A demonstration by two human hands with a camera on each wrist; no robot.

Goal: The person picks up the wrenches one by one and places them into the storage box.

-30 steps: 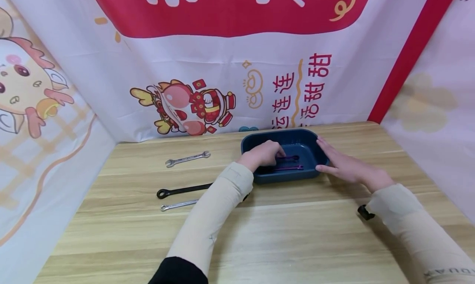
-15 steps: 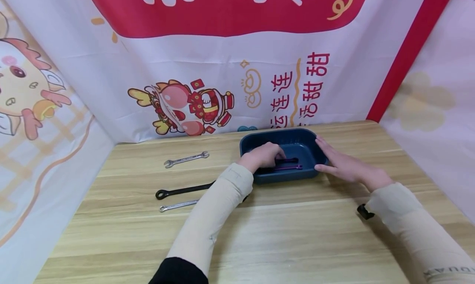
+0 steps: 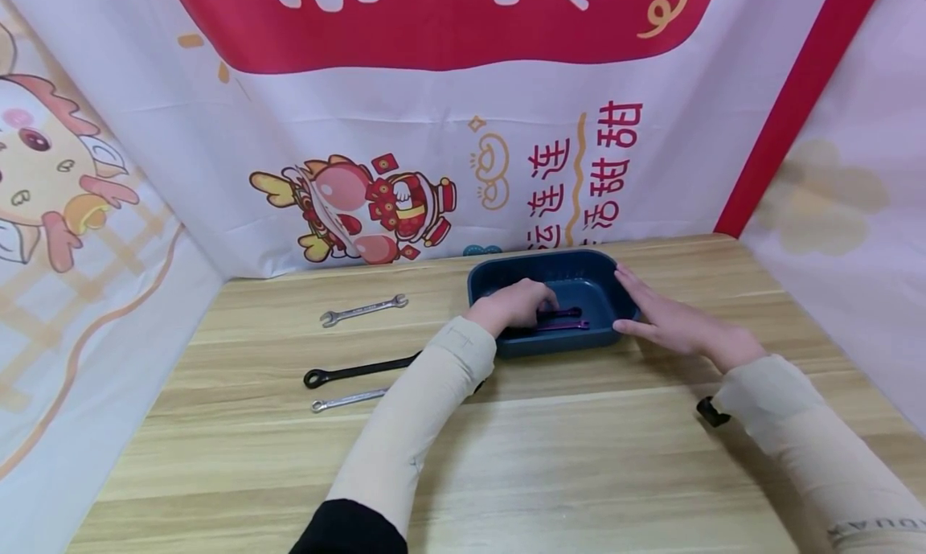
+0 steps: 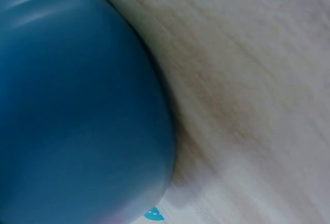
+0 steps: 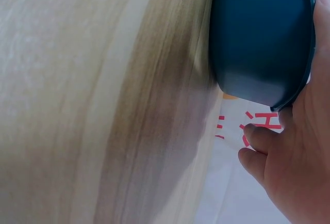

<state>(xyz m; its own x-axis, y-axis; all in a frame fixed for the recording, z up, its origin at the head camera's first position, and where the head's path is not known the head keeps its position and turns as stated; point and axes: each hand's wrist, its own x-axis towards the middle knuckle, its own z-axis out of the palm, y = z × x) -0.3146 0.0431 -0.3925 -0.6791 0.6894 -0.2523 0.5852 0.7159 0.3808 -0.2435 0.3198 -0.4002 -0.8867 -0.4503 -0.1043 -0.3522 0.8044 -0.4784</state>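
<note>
My left hand (image 3: 515, 303) reaches into a dark blue plastic bin (image 3: 560, 343) in the head view, its fingers curled round a dark wrench (image 3: 569, 313) whose far end sticks out to the right. Just in front of that wrench lies a purple wrench (image 3: 573, 326) on the bin's floor, partly hidden by the hand. My right hand (image 3: 673, 322) rests against the bin's right end, fingers straight along the rim and thumb apart at the near corner. In the right wrist view its fingers touch the bin's (image 5: 263, 43) outer edge. Only the bin's (image 4: 82, 100) outer wall fills the left wrist view.
On the wooden table (image 3: 579, 457), left of the bin, lie a silver open-end wrench (image 3: 364, 310), a long black wrench (image 3: 362, 371) and a smaller silver wrench (image 3: 350, 400). My left sleeve covers the ends of the last two. A printed cloth (image 3: 434, 104) hangs behind the table.
The dark wrench under my left fingers has dropped slightly toward the purple one between a second and half a second ago. My right hand stays against the bin.
</note>
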